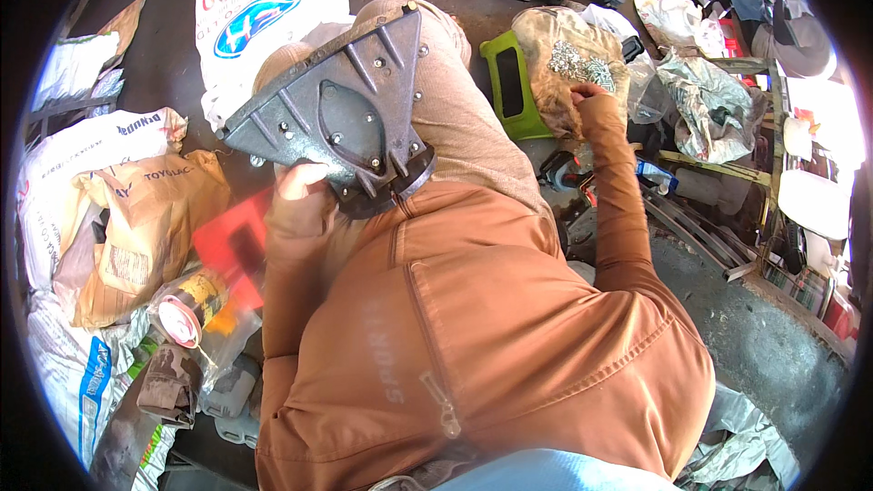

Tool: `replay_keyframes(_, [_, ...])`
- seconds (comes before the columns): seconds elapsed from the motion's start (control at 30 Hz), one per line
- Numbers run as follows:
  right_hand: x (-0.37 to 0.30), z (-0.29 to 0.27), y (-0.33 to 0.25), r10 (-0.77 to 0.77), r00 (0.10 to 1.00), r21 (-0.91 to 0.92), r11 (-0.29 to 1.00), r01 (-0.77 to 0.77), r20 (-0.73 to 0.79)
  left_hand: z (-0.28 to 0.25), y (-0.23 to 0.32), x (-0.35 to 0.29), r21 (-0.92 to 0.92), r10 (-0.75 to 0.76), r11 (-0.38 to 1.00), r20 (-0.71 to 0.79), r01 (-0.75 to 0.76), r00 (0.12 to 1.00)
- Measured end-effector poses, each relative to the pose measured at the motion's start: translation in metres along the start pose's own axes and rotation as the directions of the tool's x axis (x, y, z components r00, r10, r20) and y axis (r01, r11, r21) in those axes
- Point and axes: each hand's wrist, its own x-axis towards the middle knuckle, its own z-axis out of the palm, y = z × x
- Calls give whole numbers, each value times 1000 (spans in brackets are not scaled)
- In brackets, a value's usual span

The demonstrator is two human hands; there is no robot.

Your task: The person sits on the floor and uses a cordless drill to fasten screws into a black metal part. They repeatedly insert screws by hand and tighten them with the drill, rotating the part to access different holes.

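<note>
My left hand point(305, 184) grips the lower edge of a dark grey, roughly triangular plastic part point(300, 123), which rests tilted against my raised legs. Ribs run along its top side, and several small metal screws point(370, 117) sit in its holes. Off to the right, my right hand point(593, 94) has its fingers bent together at the near edge of a heap of small silvery screws point(582, 64). Whatever is between those fingertips is hidden. The heap lies on a worn brownish cloth-like sack point(552, 34).
Beside the sack stands a bright green frame point(512, 95) with a dark opening. A white printed sack point(273, 45) is beyond my left leg. Brown paper bags point(145, 227) and a red plastic piece point(232, 250) lie left; a metal rack point(773, 155) with crumpled plastic is at right.
</note>
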Motion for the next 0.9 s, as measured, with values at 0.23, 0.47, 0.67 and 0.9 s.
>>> replay_keyframes(0.23, [31, 31, 14, 39, 968, -156, 985, -80, -247, -2, -1, 3, 13, 4, 1000, 13, -4, 1000])
replay_keyframes(0.47, [38, 34, 13, 11, 952, -191, 979, -73, -307, 1, -2, -5, -15, -14, 1000, -89, 12, 996])
replay_keyframes(0.67, [36, 14, -1, 154, 933, -343, 900, -268, -326, -18, -8, 4, 360, 157, 917, 75, -173, 985])
replay_keyframes(0.9, [-115, -36, -244, -424, 895, 540, 726, 426, -136, -8, -7, 7, 21, -27, 999, 30, 27, 999])
